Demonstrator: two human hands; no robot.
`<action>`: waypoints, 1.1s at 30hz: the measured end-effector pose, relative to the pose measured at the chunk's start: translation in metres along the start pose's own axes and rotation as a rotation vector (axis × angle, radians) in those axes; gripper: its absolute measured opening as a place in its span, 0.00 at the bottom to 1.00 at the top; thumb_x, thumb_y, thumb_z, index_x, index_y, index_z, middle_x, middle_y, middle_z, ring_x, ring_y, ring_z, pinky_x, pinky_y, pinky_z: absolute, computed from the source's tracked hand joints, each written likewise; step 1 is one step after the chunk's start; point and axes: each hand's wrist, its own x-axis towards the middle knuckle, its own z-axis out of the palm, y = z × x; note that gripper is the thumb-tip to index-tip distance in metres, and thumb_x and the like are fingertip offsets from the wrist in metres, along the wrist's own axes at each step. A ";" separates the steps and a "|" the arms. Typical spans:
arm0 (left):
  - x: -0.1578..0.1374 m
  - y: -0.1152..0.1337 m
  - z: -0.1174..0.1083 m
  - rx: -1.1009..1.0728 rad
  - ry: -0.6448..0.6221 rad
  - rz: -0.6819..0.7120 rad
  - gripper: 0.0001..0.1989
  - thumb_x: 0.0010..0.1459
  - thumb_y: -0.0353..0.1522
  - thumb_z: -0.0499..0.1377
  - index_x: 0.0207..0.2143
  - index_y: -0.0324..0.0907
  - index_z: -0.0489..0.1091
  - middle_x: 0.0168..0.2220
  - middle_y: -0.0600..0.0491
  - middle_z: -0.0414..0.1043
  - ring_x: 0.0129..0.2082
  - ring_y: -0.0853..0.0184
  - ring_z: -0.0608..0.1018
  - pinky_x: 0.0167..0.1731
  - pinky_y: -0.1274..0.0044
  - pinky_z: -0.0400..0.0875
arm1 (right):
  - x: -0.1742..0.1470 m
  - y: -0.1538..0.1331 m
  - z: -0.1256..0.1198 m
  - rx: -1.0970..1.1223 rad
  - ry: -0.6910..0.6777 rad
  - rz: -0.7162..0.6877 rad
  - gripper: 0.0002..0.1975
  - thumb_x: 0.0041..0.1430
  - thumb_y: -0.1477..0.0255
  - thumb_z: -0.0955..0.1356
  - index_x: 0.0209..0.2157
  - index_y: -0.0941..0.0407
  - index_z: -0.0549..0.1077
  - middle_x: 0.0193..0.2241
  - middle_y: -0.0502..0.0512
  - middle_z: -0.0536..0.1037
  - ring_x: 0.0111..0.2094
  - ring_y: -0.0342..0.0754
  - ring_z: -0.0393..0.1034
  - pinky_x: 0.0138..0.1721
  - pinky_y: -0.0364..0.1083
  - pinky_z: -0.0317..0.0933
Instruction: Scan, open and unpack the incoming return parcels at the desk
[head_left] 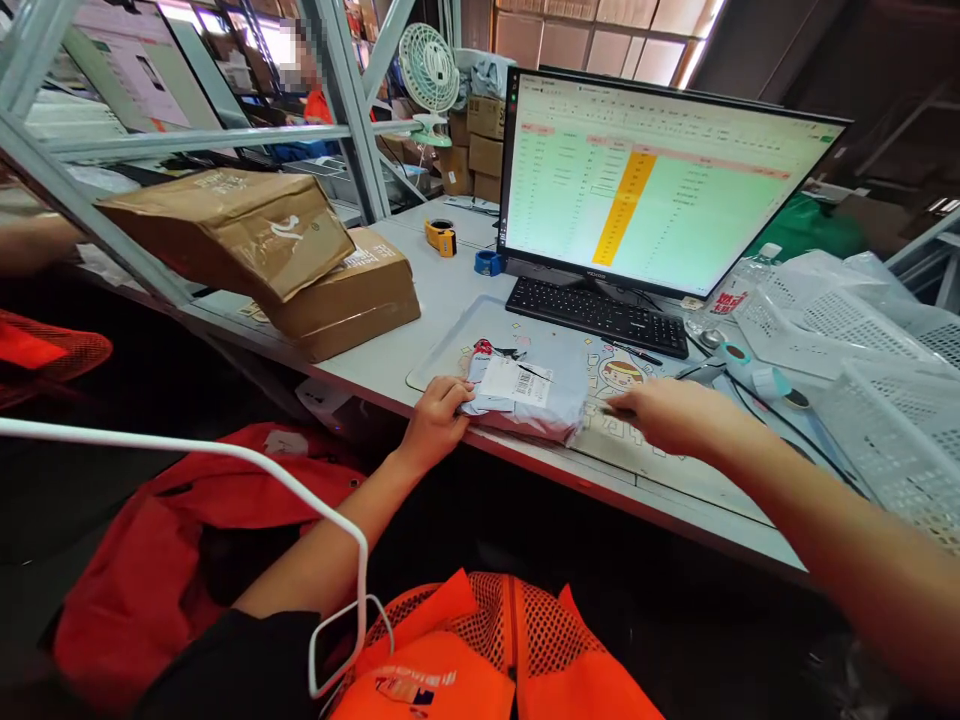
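Note:
A parcel in pale plastic wrapping (562, 400) lies on a desk mat at the front edge of the desk. It bears a white printed label (519, 380) with dark lines and a red-and-black mark near its far left corner. My left hand (437, 412) is closed on the parcel's left front corner, fingers on the wrapping. To the parcel's right, my right hand (651, 408) is closed over the mat, apart from the parcel. A small dark tip shows at its fingers; what it belongs to, I cannot make out.
A monitor (660, 190) and black keyboard (600, 315) stand behind the parcel. Two cardboard boxes (352, 300) are stacked at left by a metal frame. A yellow tape dispenser (441, 238) and blue roll (489, 263) lie behind. White baskets (885, 430) and cables crowd the right.

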 end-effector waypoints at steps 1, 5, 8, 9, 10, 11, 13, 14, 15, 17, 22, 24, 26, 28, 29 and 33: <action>0.003 0.001 -0.005 0.016 -0.041 -0.014 0.10 0.61 0.21 0.57 0.40 0.44 0.69 0.43 0.48 0.75 0.49 0.57 0.78 0.50 0.64 0.78 | -0.013 0.016 0.015 -0.018 -0.030 0.074 0.19 0.70 0.71 0.68 0.58 0.44 0.82 0.43 0.61 0.84 0.39 0.56 0.80 0.38 0.49 0.68; 0.037 0.008 -0.030 0.026 -0.325 -0.036 0.11 0.65 0.41 0.67 0.41 0.43 0.73 0.47 0.46 0.75 0.51 0.52 0.76 0.53 0.60 0.73 | -0.036 0.051 0.079 0.005 0.083 0.304 0.27 0.77 0.63 0.62 0.74 0.41 0.64 0.50 0.62 0.82 0.45 0.61 0.80 0.41 0.53 0.70; 0.075 0.018 -0.029 -0.046 -0.458 0.015 0.19 0.69 0.49 0.62 0.48 0.43 0.75 0.51 0.46 0.77 0.55 0.52 0.75 0.60 0.59 0.68 | -0.028 0.047 0.118 0.045 0.219 0.331 0.28 0.79 0.62 0.59 0.76 0.46 0.60 0.54 0.65 0.78 0.48 0.60 0.78 0.45 0.53 0.71; 0.087 0.020 -0.022 -0.055 -0.490 0.032 0.20 0.72 0.48 0.59 0.51 0.42 0.75 0.53 0.45 0.77 0.56 0.53 0.75 0.61 0.60 0.67 | -0.023 0.043 0.125 0.054 0.248 0.329 0.28 0.79 0.63 0.59 0.76 0.48 0.61 0.54 0.66 0.77 0.50 0.60 0.77 0.48 0.53 0.70; 0.096 0.022 -0.014 -0.043 -0.525 0.043 0.20 0.73 0.46 0.57 0.54 0.41 0.74 0.54 0.44 0.76 0.56 0.53 0.75 0.61 0.61 0.67 | -0.017 0.040 0.130 0.066 0.270 0.323 0.28 0.78 0.64 0.59 0.75 0.51 0.63 0.54 0.67 0.77 0.52 0.61 0.76 0.51 0.54 0.70; 0.103 0.024 -0.004 -0.011 -0.562 0.046 0.20 0.74 0.45 0.57 0.55 0.40 0.75 0.55 0.43 0.76 0.56 0.53 0.75 0.61 0.61 0.67 | -0.010 0.037 0.130 0.085 0.292 0.313 0.27 0.78 0.65 0.60 0.73 0.54 0.66 0.53 0.68 0.77 0.54 0.62 0.75 0.54 0.55 0.69; 0.109 0.025 0.014 0.076 -0.626 0.047 0.19 0.73 0.43 0.59 0.55 0.39 0.76 0.55 0.42 0.76 0.56 0.51 0.75 0.59 0.60 0.67 | 0.009 0.030 0.119 0.162 0.378 0.271 0.25 0.76 0.65 0.62 0.68 0.58 0.72 0.52 0.69 0.77 0.55 0.64 0.73 0.57 0.58 0.67; 0.109 0.025 0.022 0.113 -0.636 0.048 0.19 0.72 0.42 0.60 0.54 0.38 0.77 0.54 0.41 0.76 0.55 0.51 0.74 0.59 0.61 0.68 | 0.021 0.026 0.108 0.227 0.452 0.229 0.25 0.76 0.65 0.62 0.67 0.59 0.74 0.52 0.70 0.77 0.55 0.64 0.73 0.58 0.59 0.67; 0.108 0.025 0.027 0.139 -0.627 0.051 0.18 0.72 0.42 0.60 0.52 0.37 0.77 0.53 0.41 0.76 0.54 0.51 0.74 0.58 0.61 0.68 | 0.035 0.020 0.095 0.303 0.538 0.164 0.25 0.76 0.64 0.63 0.66 0.59 0.74 0.53 0.69 0.77 0.55 0.63 0.73 0.59 0.58 0.67; 0.104 0.024 0.032 0.165 -0.579 0.074 0.17 0.74 0.42 0.58 0.47 0.37 0.78 0.48 0.42 0.77 0.51 0.52 0.74 0.55 0.62 0.69 | 0.068 0.000 0.064 0.455 0.677 -0.019 0.24 0.75 0.64 0.63 0.65 0.58 0.75 0.56 0.67 0.77 0.57 0.60 0.74 0.62 0.56 0.66; 0.100 0.023 0.030 0.157 -0.555 0.182 0.20 0.77 0.36 0.49 0.39 0.38 0.77 0.40 0.44 0.78 0.46 0.55 0.74 0.53 0.63 0.68 | 0.147 -0.059 0.019 0.560 0.406 -0.409 0.26 0.69 0.70 0.67 0.66 0.60 0.73 0.64 0.66 0.75 0.64 0.59 0.71 0.69 0.56 0.61; 0.100 0.022 0.028 0.156 -0.563 0.199 0.20 0.78 0.36 0.48 0.40 0.39 0.77 0.40 0.44 0.78 0.46 0.56 0.75 0.53 0.63 0.68 | 0.161 -0.065 0.019 0.582 0.293 -0.447 0.30 0.68 0.70 0.67 0.69 0.59 0.70 0.68 0.66 0.71 0.69 0.60 0.66 0.71 0.60 0.58; 0.099 0.022 0.027 0.173 -0.567 0.215 0.19 0.78 0.38 0.50 0.40 0.39 0.76 0.40 0.44 0.77 0.45 0.56 0.74 0.52 0.64 0.68 | 0.164 -0.060 0.025 0.617 0.264 -0.482 0.33 0.68 0.68 0.69 0.71 0.58 0.67 0.70 0.65 0.67 0.72 0.61 0.61 0.73 0.62 0.55; 0.098 0.022 0.024 0.186 -0.577 0.248 0.19 0.77 0.42 0.52 0.43 0.38 0.76 0.40 0.44 0.76 0.45 0.55 0.73 0.51 0.65 0.68 | 0.161 -0.049 0.030 0.645 0.254 -0.532 0.35 0.66 0.64 0.71 0.72 0.57 0.67 0.71 0.64 0.66 0.73 0.60 0.60 0.74 0.61 0.54; 0.097 0.021 0.023 0.191 -0.579 0.264 0.20 0.77 0.43 0.53 0.44 0.38 0.76 0.41 0.44 0.76 0.46 0.55 0.73 0.51 0.65 0.68 | 0.160 -0.045 0.031 0.655 0.251 -0.553 0.36 0.66 0.63 0.71 0.72 0.57 0.67 0.71 0.63 0.66 0.73 0.60 0.60 0.74 0.60 0.54; 0.098 0.020 0.017 0.209 -0.577 0.311 0.21 0.77 0.43 0.53 0.41 0.38 0.77 0.41 0.43 0.76 0.46 0.54 0.72 0.52 0.63 0.67 | 0.156 -0.044 0.037 0.687 0.340 -0.532 0.29 0.70 0.64 0.68 0.69 0.57 0.71 0.68 0.63 0.71 0.70 0.58 0.66 0.72 0.58 0.58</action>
